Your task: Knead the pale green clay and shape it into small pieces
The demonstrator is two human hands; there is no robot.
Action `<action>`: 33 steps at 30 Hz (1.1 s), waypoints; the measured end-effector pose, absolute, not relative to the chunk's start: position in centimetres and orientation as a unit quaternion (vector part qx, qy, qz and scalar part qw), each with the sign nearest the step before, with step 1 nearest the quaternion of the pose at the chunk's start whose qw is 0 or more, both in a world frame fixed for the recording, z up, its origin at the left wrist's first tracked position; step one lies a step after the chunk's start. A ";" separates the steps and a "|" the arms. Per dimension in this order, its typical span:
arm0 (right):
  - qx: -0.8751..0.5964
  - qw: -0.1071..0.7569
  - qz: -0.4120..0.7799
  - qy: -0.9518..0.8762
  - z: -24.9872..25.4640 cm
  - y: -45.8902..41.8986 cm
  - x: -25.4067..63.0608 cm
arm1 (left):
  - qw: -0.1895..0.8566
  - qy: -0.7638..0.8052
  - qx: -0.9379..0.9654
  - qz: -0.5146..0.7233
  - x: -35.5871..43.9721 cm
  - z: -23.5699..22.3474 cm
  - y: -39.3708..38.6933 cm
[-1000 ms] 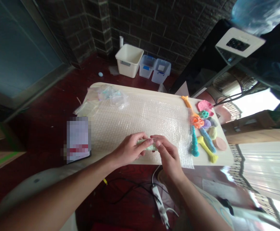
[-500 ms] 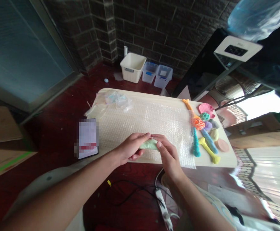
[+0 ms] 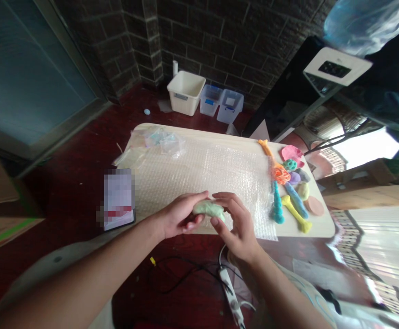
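Observation:
A lump of pale green modelling clay is held above the near edge of the table. My left hand is closed round its left end, thumb on top and fingers curled beneath. Around the right end, my right hand curves with the thumb below and the fingertips above, gripping it more loosely. Bubble wrap lies flat under both hands. To the right rest coloured clay pieces, among them a yellow bone-shaped piece, a teal knobbly stick and an orange rose-like piece.
Crumpled clear plastic bags lie at the table's far left corner. A tablet-like device with a blurred screen sits by the left edge. Beyond the table stand a cream bin and two clear boxes. A power strip with cables lies on the floor.
My right hand has loosened, its thumb moving down and left and its fingers lifting apart. More of the green clay shows, now looking plumper and curved. The view has shifted slightly.

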State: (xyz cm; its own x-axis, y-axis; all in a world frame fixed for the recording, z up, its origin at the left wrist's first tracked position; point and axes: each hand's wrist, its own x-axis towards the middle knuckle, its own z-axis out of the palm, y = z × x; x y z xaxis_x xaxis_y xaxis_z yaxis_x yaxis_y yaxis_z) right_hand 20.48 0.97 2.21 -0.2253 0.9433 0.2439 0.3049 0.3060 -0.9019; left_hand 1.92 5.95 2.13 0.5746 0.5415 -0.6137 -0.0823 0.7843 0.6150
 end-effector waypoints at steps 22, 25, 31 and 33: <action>-0.527 0.515 0.429 -0.522 -0.9 2.4 21.6 | 0.531 0.312 0.747 0.249 2.0 0.2 7.6; -0.488 0.537 0.497 -0.476 -0.8 2.5 21.4 | 0.611 0.300 0.698 0.224 1.5 0.7 7.8; -0.478 0.458 0.551 -0.508 0.5 2.4 21.1 | 0.703 0.266 0.617 0.234 1.2 0.3 7.2; -0.488 0.449 0.531 -0.528 0.7 2.2 21.2 | 0.726 0.265 0.593 0.223 1.3 0.2 7.0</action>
State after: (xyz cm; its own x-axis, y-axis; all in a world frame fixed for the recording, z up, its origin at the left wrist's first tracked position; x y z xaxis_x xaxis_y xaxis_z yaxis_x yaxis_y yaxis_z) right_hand 21.21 2.16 0.67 -0.1211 0.9916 -0.0448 0.0385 -0.0404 -0.9984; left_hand 1.26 6.98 0.18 0.7593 0.6395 -0.1206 -0.0093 0.1961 0.9805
